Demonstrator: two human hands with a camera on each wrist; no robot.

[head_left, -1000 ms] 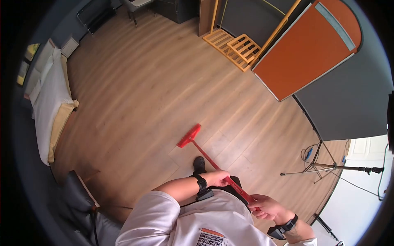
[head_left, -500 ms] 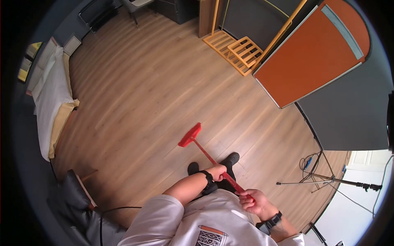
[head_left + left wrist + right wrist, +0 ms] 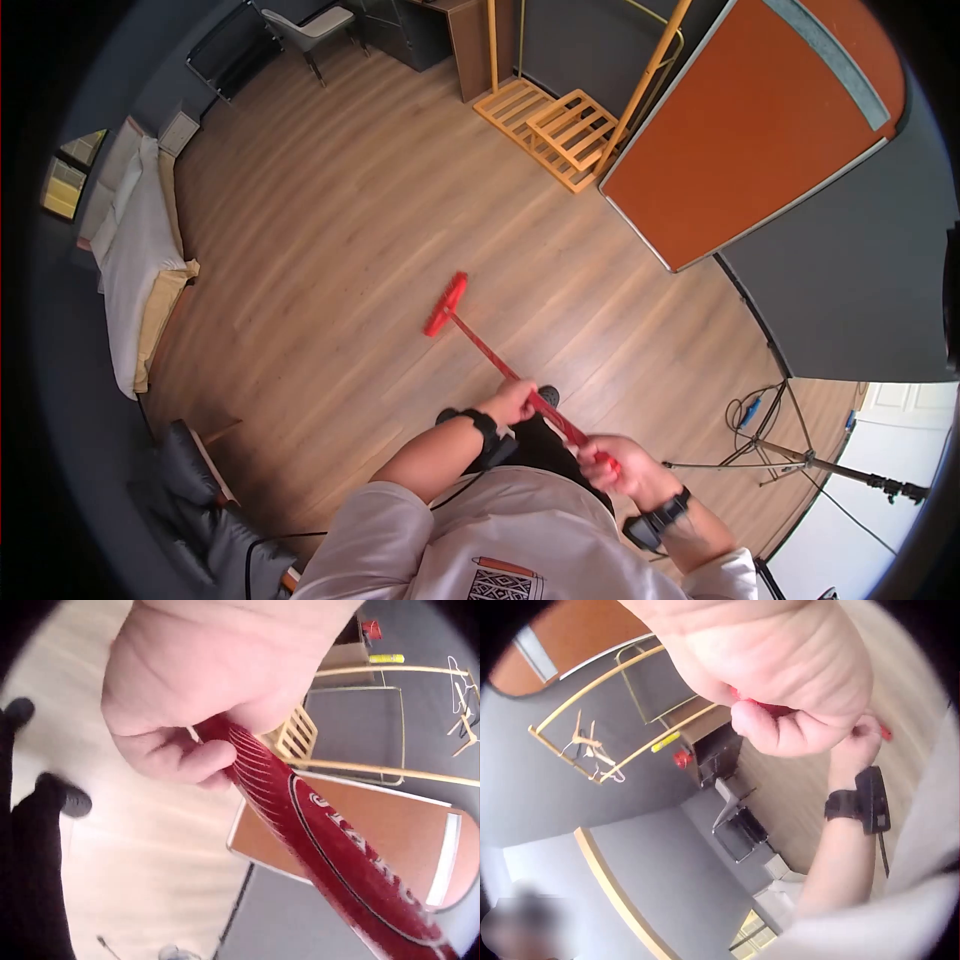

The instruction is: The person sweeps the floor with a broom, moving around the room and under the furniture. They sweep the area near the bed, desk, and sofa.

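A red broom point(image 3: 484, 350) slants across the head view, its bristled red head point(image 3: 446, 304) on the wooden floor ahead of the person's feet. The left hand point(image 3: 513, 400) grips the handle partway down. At the handle's top end the right hand point(image 3: 617, 465) is curled round it. In the left wrist view the left hand point(image 3: 210, 682) has its fingers wrapped round the red handle point(image 3: 322, 832), which bears pale lettering. The right wrist view shows the right hand point(image 3: 780, 667) closed, with only a bit of red visible inside it.
A bed point(image 3: 145, 270) stands at the left, a black leather seat point(image 3: 215, 510) at lower left. Ahead are a chair point(image 3: 312, 30) and a wooden rack point(image 3: 550, 130). An orange board point(image 3: 750, 130) leans at the right, above a tripod point(image 3: 800, 458) with cables on the floor.
The broom head has shifted up and slightly left in the head view. Both hands have stayed on the handle, and the feet have changed position beneath it.
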